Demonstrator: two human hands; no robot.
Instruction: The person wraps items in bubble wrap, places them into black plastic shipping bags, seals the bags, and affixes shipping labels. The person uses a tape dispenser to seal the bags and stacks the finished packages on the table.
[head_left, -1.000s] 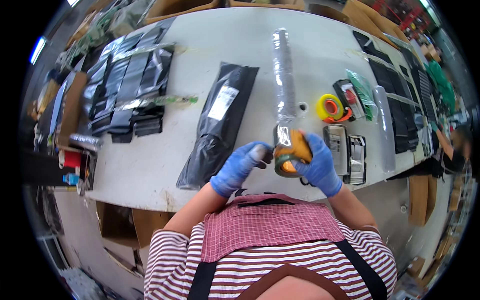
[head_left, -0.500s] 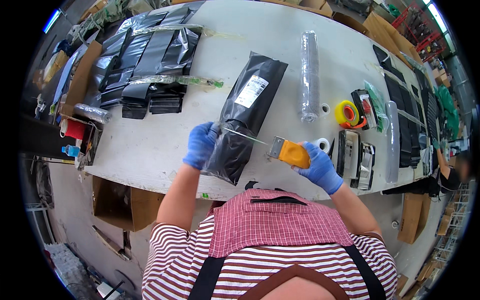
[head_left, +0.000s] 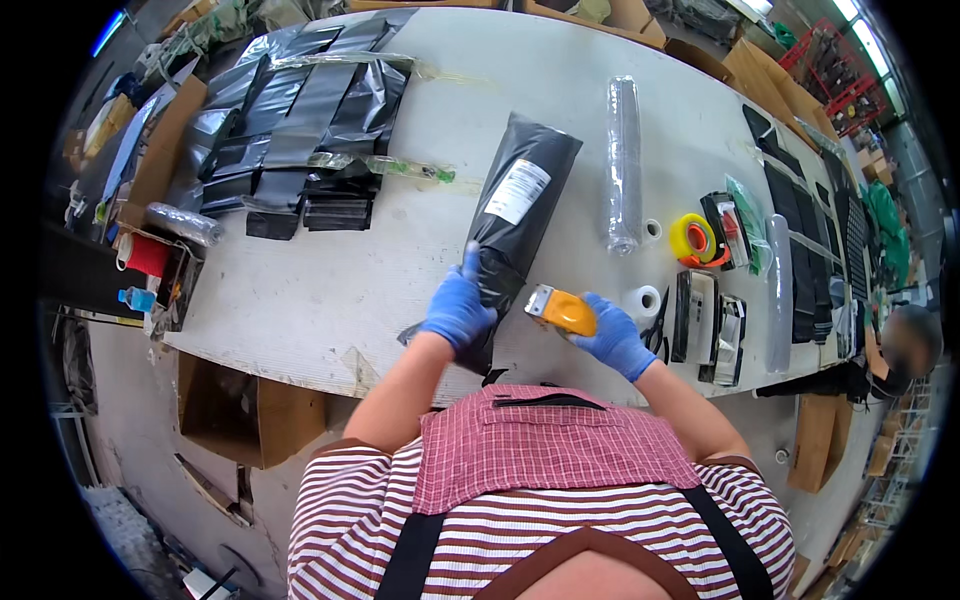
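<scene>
A long black plastic parcel (head_left: pixel 520 205) with a white label lies on the white table (head_left: pixel 320 270), its near end toward me. My left hand (head_left: pixel 458 308), in a blue glove, presses on that near end, thumb raised. In a matching blue glove, my right hand (head_left: pixel 612 338) grips an orange tape dispenser (head_left: pixel 562 310) right beside the parcel's near end. Whether tape touches the parcel cannot be made out.
A clear wrapped roll (head_left: pixel 623 165) lies right of the parcel. A yellow tape roll (head_left: pixel 692 240), a small white roll (head_left: pixel 641 300) and black devices (head_left: pixel 695 315) sit at right. Black bags (head_left: pixel 290 130) are piled at far left. Cardboard boxes (head_left: pixel 240 410) stand under the table edge.
My left hand moved from the left side of the parcel onto its near end. The dispenser in my right hand stayed close beside the parcel.
</scene>
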